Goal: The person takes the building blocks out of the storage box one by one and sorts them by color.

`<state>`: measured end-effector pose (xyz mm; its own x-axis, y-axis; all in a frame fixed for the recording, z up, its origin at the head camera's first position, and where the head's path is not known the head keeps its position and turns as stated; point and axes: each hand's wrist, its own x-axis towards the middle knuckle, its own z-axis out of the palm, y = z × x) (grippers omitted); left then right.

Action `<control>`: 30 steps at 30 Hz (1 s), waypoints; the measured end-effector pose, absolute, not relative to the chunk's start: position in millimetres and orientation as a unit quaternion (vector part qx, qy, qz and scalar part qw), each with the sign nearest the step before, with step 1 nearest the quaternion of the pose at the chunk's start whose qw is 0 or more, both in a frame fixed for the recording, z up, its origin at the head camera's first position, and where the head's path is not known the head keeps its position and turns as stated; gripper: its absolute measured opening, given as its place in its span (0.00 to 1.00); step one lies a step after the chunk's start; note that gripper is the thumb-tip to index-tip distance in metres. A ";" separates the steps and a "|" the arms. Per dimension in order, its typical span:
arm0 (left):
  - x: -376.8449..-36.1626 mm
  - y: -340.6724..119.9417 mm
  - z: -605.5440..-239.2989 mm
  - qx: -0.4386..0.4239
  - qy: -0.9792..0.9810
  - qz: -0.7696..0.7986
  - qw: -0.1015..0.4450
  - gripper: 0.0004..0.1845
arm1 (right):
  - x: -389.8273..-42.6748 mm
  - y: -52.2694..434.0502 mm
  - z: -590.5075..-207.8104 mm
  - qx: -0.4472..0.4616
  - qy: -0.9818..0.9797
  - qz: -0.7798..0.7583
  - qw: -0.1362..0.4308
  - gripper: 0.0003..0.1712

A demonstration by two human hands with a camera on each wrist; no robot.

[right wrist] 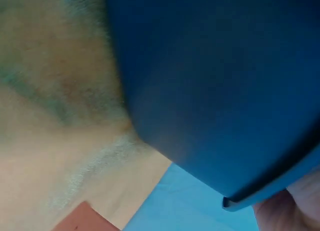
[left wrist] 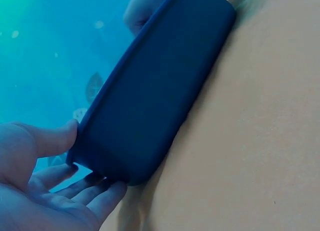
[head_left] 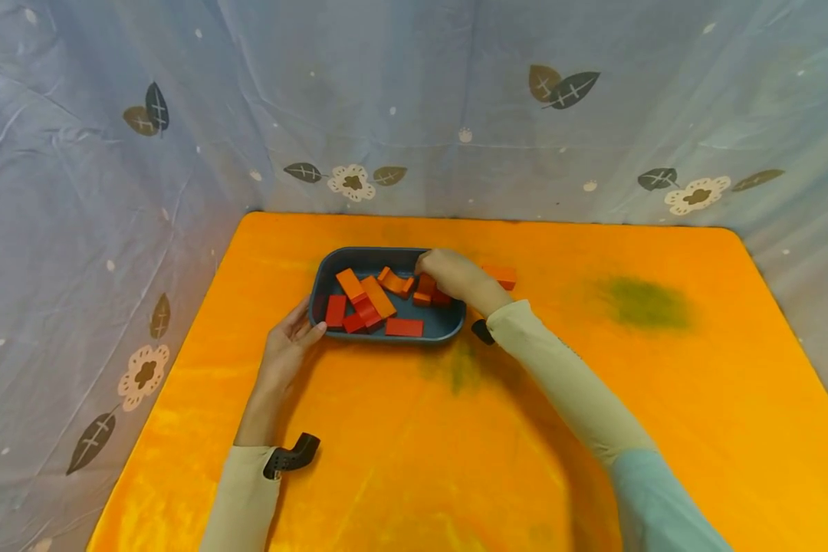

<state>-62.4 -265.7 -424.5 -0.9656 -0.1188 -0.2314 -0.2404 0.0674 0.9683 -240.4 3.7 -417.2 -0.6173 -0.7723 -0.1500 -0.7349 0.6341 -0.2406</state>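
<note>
A dark blue oblong tub (head_left: 352, 259) holds several orange and red blocks, among them a curved orange block (head_left: 395, 283) and a flat red block (head_left: 404, 328). At its left end my left hand (head_left: 290, 343) grips the corner, thumb at the rim and fingers against the outer wall (left wrist: 145, 96). Over the back right rim, my right hand (head_left: 455, 274) reaches into the tub with its fingers bent down. An orange block (head_left: 422, 297) and red ones lie just below it. Its fingertips are hidden, so I cannot tell whether they hold a block.
Outside the tub, behind my right forearm, an orange block (head_left: 500, 276) lies on the yellow cloth (head_left: 400, 445). Pale curtains (head_left: 414, 100) with leaf and flower prints hang behind and at both sides of the table. Black wrist cameras (head_left: 292, 455) sit on both sleeves.
</note>
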 end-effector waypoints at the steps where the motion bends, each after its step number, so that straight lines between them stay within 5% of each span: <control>1: -62.4 -265.4 -424.1 -0.122 0.729 0.672 0.045 0.34 | -222.2 6.0 -389.3 -0.427 0.894 -0.081 0.109 0.23; 30: -60.4 -264.9 -426.1 -0.121 0.744 0.656 0.043 0.36 | -219.2 47.3 -374.0 -0.401 0.866 -0.275 0.114 0.22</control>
<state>-60.4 -264.9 -426.1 -0.9668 -0.1237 -0.2235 -0.2372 0.1095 0.9653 -219.2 47.3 -374.0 -0.6523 -0.7576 0.0233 -0.6321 0.5267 -0.5683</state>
